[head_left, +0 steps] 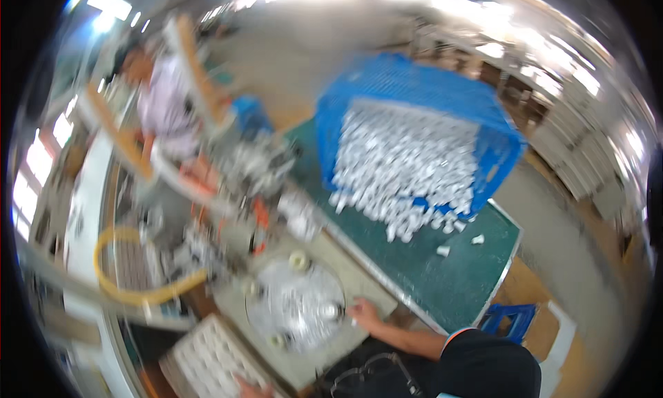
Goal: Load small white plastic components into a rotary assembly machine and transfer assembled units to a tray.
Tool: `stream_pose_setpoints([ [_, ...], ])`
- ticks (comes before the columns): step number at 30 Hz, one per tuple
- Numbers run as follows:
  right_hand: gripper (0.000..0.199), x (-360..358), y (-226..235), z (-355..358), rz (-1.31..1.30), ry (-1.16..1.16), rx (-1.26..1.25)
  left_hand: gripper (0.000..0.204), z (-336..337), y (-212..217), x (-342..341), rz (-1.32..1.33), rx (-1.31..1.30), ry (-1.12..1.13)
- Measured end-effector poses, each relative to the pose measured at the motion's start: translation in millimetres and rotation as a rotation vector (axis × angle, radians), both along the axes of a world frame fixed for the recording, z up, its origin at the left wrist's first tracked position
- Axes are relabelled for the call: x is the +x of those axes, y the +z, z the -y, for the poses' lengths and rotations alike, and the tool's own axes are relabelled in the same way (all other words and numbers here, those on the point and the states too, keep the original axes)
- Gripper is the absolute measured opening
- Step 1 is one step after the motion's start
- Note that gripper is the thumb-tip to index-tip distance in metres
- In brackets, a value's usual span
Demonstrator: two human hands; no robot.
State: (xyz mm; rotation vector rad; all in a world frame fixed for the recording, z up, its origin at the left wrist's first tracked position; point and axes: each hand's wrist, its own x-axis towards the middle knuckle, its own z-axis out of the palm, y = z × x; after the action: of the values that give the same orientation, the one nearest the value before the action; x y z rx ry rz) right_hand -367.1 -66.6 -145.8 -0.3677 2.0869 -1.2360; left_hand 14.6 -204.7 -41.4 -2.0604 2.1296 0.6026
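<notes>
The right hand (364, 314) rests at the near-right rim of a round, shiny metal turntable disc (295, 305) set into a grey work plate, its fingers curled around what looks like a small white part (353, 322) (the blur makes the grip hard to read, so how tightly it is closed cannot be told). The left hand (250, 387) shows only at the lower edge of the picture, touching the near edge of a pale gridded tray (207, 356) with many small cells; whether it holds anything cannot be told. A blue plastic mesh crate (421, 87) lies tipped on its side at the far end of the green-topped table (449, 273), so that its load of small white plastic cylinders (404, 163) spills in a heap toward the person, within reach of the right arm; two strays sit apart near the table's right edge. A yellow hose (131, 287) loops at the left beside blurred machinery. Another person in a pale shirt (162, 104) sits farther back on the left.
</notes>
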Motion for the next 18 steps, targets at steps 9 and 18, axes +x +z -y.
stream_pose_setpoints([
  [9,0.021,-22,106,76,-0.835,0.479,-0.383,0.109,-10,30,-21,0.169,-0.250,0.065],
  [18,0.038,3,81,73,-1.197,0.828,-0.167,0.107,-17,34,-12,0.144,-0.259,0.039],
])
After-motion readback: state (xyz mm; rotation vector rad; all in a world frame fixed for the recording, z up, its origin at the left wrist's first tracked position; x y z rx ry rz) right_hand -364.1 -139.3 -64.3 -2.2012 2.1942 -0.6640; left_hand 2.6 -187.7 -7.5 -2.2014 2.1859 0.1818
